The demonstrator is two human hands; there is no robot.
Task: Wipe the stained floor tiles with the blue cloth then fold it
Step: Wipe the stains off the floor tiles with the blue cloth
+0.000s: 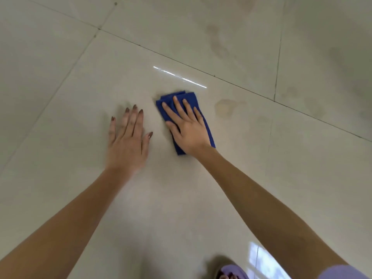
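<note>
One blue cloth (190,98), folded, centre of frame on the floor (80,87) | two hands | right hand (187,127): fingers straight, spread, pressing flat on the cloth | left hand (128,137): fingers straight, flat on the tile left of it, holding nothing | one yellowish stain (223,107) right of the cloth

Left hand: your left hand (128,137) is palm down, fingers straight and slightly spread, thumb out to the side; its outline is blurred.
Right hand: your right hand (188,129) lies flat, fingers straight and fanned, pressing on the blue cloth (191,97).
Arms: your left forearm (70,214) and right forearm (261,198) are bare and stretched forward, converging.
Spacing: your hands are side by side, not touching.
</note>
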